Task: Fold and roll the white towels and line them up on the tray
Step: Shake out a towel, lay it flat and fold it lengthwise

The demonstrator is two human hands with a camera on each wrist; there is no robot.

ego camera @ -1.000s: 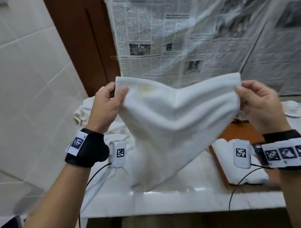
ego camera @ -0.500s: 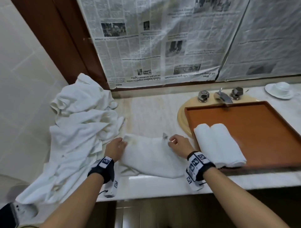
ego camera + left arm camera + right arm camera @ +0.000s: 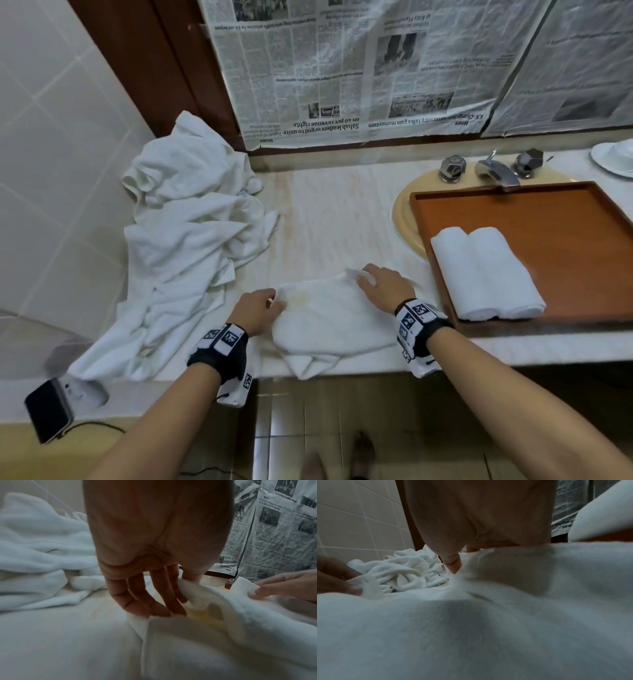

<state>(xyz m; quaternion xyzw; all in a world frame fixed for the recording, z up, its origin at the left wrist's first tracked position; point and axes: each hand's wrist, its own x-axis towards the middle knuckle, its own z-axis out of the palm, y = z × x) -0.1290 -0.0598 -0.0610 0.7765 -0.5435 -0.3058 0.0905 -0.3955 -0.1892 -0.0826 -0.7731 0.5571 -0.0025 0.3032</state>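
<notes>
- Towel lies on the counter between the loose towel pile and the tray; its near edge is bunched at the counter's front.
- Left hand pinches the far-left corner; right hand pinches the far-right corner between thumb and fingertips.
- Two rolled towels lie side by side on the tray.
- Judgement: draw both corners apart evenly and flatten creases before folding, keeping edges square and clear of the tray.

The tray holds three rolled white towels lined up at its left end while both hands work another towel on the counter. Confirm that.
Not quite: the head view shows two rolled towels on the tray, not three. The rest stands.
</notes>
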